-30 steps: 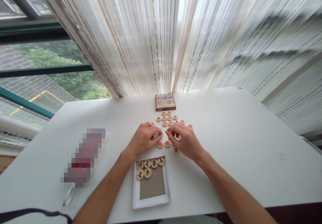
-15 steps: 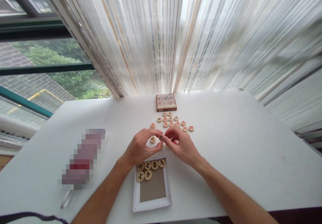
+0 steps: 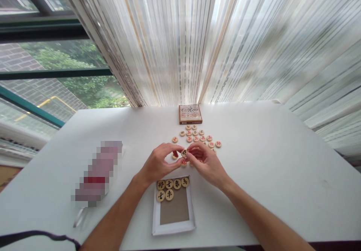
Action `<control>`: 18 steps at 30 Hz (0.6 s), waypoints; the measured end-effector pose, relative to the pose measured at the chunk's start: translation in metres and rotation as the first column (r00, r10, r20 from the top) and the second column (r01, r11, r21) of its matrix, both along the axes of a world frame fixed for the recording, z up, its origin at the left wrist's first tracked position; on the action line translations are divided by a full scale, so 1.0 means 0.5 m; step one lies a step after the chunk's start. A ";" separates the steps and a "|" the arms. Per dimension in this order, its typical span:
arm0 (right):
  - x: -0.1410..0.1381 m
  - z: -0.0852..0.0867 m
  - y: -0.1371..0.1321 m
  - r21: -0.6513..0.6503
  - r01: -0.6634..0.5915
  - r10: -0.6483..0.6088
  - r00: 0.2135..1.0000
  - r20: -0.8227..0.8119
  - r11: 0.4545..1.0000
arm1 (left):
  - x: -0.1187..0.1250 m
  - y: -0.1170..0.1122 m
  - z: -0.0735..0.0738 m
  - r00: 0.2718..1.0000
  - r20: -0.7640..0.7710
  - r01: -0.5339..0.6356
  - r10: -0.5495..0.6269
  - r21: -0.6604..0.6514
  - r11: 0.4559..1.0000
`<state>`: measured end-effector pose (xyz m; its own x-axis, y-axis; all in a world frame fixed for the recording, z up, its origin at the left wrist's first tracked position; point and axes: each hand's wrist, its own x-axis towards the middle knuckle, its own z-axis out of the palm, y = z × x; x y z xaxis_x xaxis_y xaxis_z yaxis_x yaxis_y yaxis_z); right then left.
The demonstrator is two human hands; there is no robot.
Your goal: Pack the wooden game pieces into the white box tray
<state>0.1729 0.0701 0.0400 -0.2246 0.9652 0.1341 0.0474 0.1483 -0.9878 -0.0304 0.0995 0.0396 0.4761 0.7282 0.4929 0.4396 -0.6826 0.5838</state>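
Observation:
My left hand (image 3: 158,163) and my right hand (image 3: 207,163) meet above the white table (image 3: 267,176), both pinching one round wooden chess piece (image 3: 184,153) with a black character. Just beneath the fingers lie more pieces with red characters (image 3: 184,163). A loose group of wooden pieces (image 3: 200,138) is spread behind the hands. In front of my wrists sits a shallow white box tray (image 3: 173,229) with several black-marked pieces (image 3: 172,183) lined along its far end.
A small square game box (image 3: 190,114) lies at the table's far edge by the striped curtain (image 3: 214,40). A blurred-out object (image 3: 97,174) rests on the left. A dark cord (image 3: 36,238) crosses the near left corner. Window at left.
Both hands lifted from the pieces on the table and came together, raising one black-marked piece between the fingertips. The view shifted slightly.

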 end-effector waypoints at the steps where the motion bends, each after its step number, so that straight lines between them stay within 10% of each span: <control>1: 0.000 0.001 -0.001 0.002 -0.008 0.008 1.000 0.005 1.000 | -0.001 0.000 0.000 1.000 0.007 -0.001 0.001 -0.010 1.000; 18: -0.003 0.000 -0.003 0.014 -0.061 0.060 0.997 0.055 0.998 | -0.005 0.001 0.003 0.999 0.030 0.015 -0.013 -0.077 0.997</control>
